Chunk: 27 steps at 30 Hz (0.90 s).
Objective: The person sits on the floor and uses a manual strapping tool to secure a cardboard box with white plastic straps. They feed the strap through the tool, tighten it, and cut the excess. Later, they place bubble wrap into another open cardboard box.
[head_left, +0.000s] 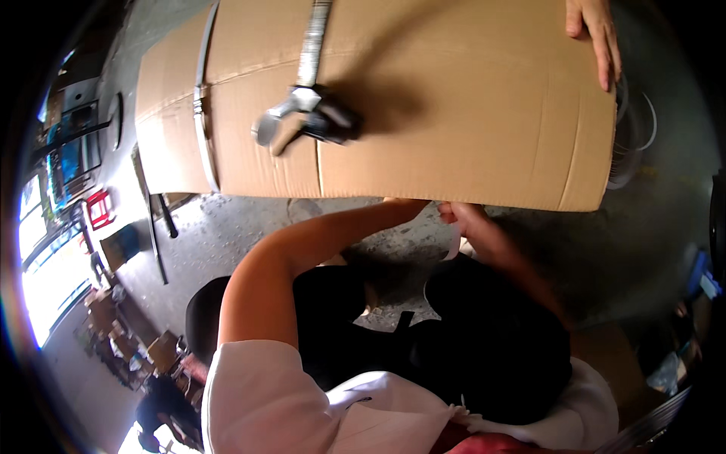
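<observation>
The large cardboard carton [469, 129] lies before the person, a strap [201, 113] across it. It is probably heavy, stiff at folds but easily dented; supporting it from below seems safest. The left hand [406, 201] is mostly hidden under the near edge (its grip, one cannot tell). The right hand [467, 217] curls its fingers near a pale strip [454, 246], the hold unclear.

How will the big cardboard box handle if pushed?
The cardboard box is probably fairly stiff: its broad face shows no obvious sag. It may flex along its visible creases. The grey strap across its left part should help it stay closed. Weight can't be judged; contents aren't visible.
</observation>
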Motion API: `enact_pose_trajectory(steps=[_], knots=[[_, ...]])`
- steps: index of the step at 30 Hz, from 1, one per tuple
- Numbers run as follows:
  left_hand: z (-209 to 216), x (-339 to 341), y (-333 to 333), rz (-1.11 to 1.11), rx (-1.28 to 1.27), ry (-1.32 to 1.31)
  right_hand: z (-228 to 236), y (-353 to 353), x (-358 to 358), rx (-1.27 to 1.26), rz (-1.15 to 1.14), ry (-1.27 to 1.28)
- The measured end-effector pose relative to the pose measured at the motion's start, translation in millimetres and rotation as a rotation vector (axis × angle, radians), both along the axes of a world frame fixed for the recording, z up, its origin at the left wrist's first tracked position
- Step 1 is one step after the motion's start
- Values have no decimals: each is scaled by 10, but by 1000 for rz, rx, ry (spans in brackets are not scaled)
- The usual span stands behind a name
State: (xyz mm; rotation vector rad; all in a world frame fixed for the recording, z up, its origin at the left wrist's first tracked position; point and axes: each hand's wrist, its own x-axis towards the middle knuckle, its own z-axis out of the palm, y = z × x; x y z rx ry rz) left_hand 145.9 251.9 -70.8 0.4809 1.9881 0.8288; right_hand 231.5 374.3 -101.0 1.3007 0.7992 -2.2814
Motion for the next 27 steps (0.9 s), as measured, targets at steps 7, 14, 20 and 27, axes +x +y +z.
enact_pose_trajectory(steps=[7, 14, 20, 27], knots=[[45, 117, 40, -86, 365, 397, 1119, 32, -113, 94, 59, -250], [439, 19, 50, -152, 349, 249, 1571, 208, -34, 53, 241, -4], [208, 141, 63, -197, 371, 193, 1123, 419, 446, 783, 507, 603], [551, 175, 173, -259, 551, 400, 1671, 432, 204, 1068, 434, 967]])
